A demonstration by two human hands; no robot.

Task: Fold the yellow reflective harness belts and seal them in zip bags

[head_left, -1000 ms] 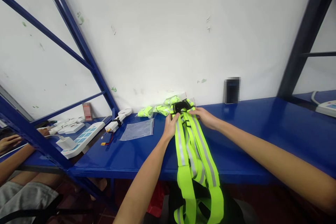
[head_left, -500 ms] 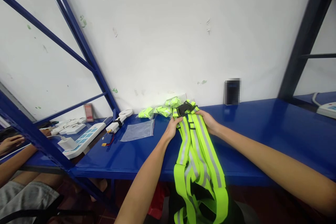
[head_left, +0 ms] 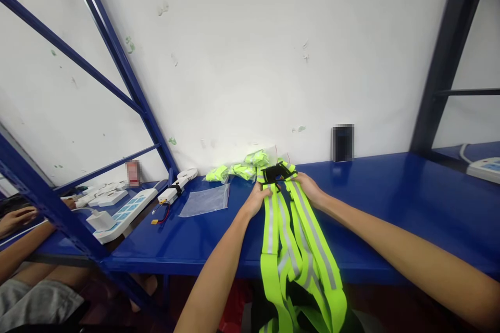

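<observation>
A neon yellow-green reflective strap harness (head_left: 271, 223) with grey stripes and black buckles hangs between my hands and drops over the table's front edge. My left hand (head_left: 258, 199) is closed on its upper left straps, the thumb on top. On the upper right, my right hand (head_left: 308, 187) grips the harness beside the black part, its fingers partly hidden behind the straps. Just behind lie several bagged neon bundles (head_left: 242, 170) against the wall. An empty clear zip bag (head_left: 205, 201) lies flat to the left.
On the blue table (head_left: 375, 203) a dark phone-like object (head_left: 342, 143) leans on the wall. A white fan (head_left: 187, 173), a battery pack with wires (head_left: 169, 195) and a power strip (head_left: 128, 214) are left. A co-worker's hands (head_left: 17, 221) show beyond the blue post.
The two strap bundles at the top of the harness have spread a little apart, with the black part between them flatter. The view has shifted slightly. Both hands keep their hold.
</observation>
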